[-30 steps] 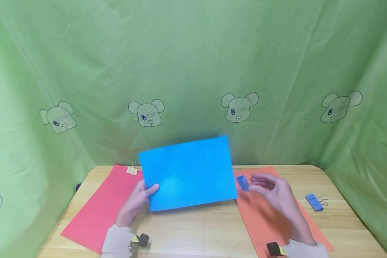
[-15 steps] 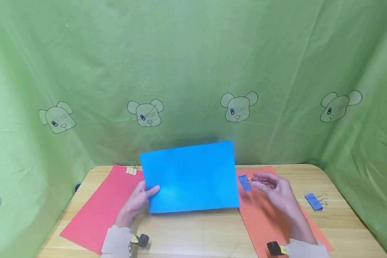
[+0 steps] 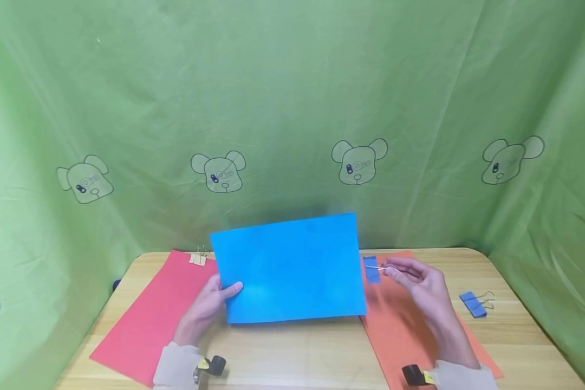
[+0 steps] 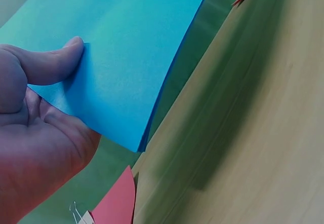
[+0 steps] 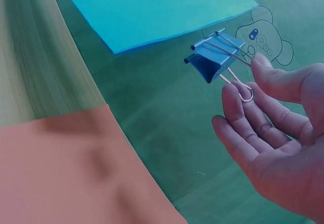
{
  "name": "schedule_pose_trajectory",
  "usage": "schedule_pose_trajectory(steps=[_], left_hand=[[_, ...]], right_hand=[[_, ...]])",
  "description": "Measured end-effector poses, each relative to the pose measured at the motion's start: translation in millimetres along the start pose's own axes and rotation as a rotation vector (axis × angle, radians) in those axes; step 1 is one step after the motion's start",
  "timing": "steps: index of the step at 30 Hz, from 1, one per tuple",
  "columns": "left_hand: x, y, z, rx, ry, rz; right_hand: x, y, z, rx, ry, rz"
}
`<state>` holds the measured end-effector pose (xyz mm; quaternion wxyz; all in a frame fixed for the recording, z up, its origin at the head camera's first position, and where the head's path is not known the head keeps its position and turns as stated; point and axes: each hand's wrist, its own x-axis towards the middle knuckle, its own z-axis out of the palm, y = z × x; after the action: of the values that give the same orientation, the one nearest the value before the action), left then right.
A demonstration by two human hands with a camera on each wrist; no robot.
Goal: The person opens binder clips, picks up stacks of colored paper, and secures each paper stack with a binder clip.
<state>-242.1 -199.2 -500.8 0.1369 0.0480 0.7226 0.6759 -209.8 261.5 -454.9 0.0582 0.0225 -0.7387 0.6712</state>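
Note:
Blue paper, several sheets or a folded one, is held up above the table by my left hand. In the left wrist view the thumb lies on the front of the paper, with the other fingers hidden behind it. My right hand holds a blue binder clip by its wire handles, just off the paper's right edge. The right wrist view shows the binder clip close to the paper but apart from it, its mouth towards the edge, with thumb and fingers on the wire handles.
Red paper with a cream binder clip on its far edge lies at the left. Orange paper lies at the right, under my right arm. Another blue binder clip rests further right on the wooden table. A green curtain surrounds it.
The clip in my right hand has turned upright and risen slightly, its handles now gripped by the fingertips. The blue paper has shifted a little right and its right side has dropped.

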Motion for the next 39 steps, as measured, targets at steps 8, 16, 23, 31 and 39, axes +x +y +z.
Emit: schedule_pose_trajectory(steps=[8,16,23,31,39], left_hand=[[1.5,1.0,2.0,-0.003,-0.008,-0.006],[3.0,0.5,0.5,-0.002,-0.068,0.039],[2.0,-0.1,0.0,-0.004,-0.083,0.047],[-0.1,-0.3,0.7,-0.020,-0.083,0.038],[-0.8,0.4,1.6,-0.021,-0.072,0.028]], right_hand=[[0.6,-0.4,0.1,0.103,-0.041,-0.016],[0.2,-1.2,0.4,0.139,-0.044,-0.015],[0.2,-1.6,1.4,0.202,-0.045,-0.026],[0.3,-3.8,4.5,0.248,-0.044,-0.025],[-0.1,-3.4,7.0,0.247,-0.034,-0.010]])
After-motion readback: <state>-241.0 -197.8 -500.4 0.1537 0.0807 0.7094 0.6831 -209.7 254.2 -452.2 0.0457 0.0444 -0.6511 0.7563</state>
